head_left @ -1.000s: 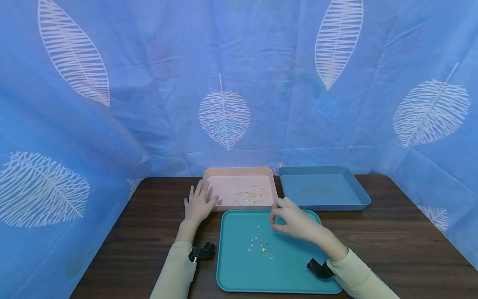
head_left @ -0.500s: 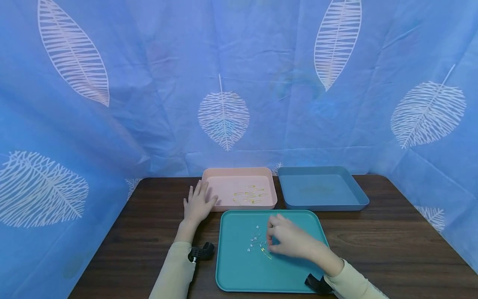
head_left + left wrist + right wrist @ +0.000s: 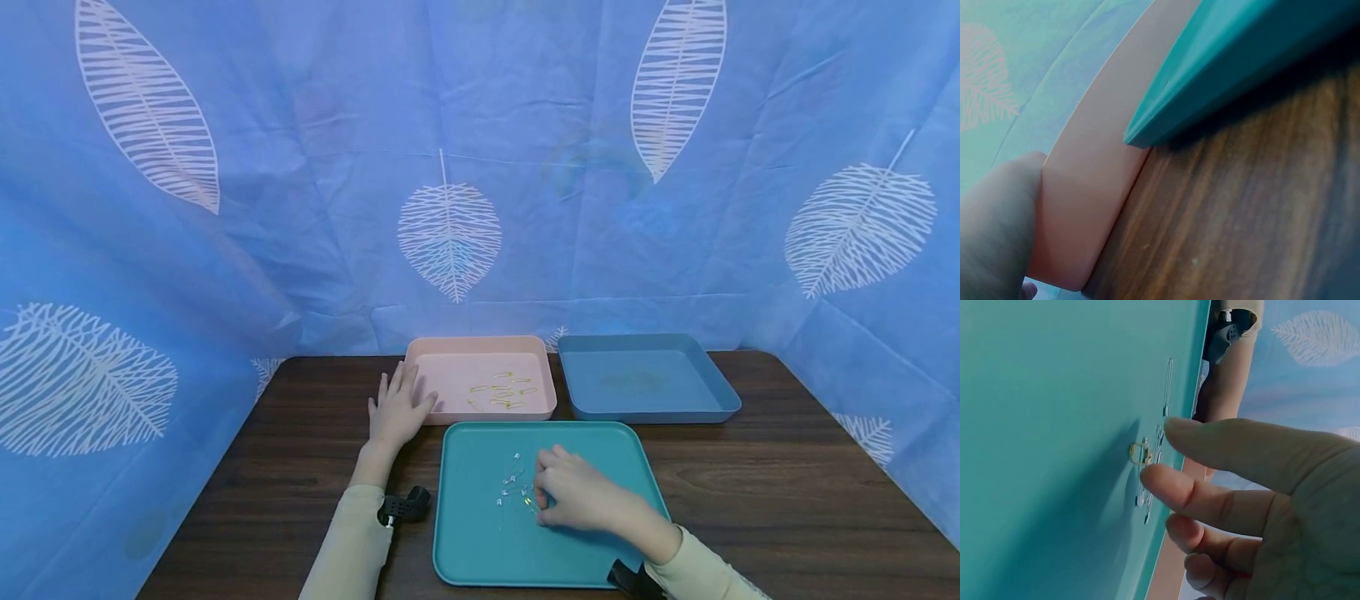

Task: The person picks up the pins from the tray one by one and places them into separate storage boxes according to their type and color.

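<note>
My left hand (image 3: 395, 417) rests at the left side of the pink tray (image 3: 450, 367), fingers spread and straight. In the left wrist view its thumb (image 3: 1007, 200) touches the pink rim. Low over the teal tray (image 3: 480, 546) is my right hand (image 3: 581, 493), with thumb and index fingertip held apart. A gold safety pin (image 3: 1132, 451) lies right by those two fingertips and is partly hidden behind the index finger in the right wrist view. Several silver safety pins (image 3: 1168, 384) lie around it on the teal surface.
Several gold safety pins (image 3: 501, 387) lie in the pink tray. A blue tray (image 3: 645, 379) stands to its right, behind the teal one. All three are on a dark wooden table (image 3: 750, 500), with a blue leaf-patterned cloth (image 3: 540, 233) hanging behind.
My right hand has come from the pink tray's near right corner down and toward me, to the gold safety pin on the teal tray. The left hand has stayed where it was.
</note>
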Demonstrator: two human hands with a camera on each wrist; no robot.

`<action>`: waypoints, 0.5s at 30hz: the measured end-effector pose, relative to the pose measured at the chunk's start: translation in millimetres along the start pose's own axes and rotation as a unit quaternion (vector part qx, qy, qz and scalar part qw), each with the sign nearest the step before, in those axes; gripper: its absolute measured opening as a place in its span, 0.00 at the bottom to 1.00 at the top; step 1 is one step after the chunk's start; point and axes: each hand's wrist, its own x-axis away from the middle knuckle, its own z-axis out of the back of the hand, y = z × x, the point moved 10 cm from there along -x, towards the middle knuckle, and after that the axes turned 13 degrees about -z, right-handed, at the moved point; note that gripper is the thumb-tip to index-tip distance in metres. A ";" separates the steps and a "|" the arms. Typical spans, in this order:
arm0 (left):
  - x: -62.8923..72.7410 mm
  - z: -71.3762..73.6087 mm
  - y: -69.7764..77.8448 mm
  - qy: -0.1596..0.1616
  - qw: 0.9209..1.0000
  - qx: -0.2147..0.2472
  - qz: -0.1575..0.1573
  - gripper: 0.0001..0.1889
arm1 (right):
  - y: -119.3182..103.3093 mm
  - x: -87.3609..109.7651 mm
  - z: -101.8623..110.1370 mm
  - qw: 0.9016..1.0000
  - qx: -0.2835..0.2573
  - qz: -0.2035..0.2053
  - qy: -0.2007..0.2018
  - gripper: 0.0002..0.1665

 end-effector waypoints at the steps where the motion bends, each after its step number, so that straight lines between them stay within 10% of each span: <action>1: 0.0 0.3 0.2 0.001 1.000 -0.001 0.000 0.39 | 0.0 -0.3 -0.1 1.000 0.002 -0.004 0.001 0.19; 15: 0.8 1.9 2.7 -0.001 1.000 0.000 -0.006 0.39 | -7.7 -2.2 1.0 0.998 0.055 -0.028 0.011 0.22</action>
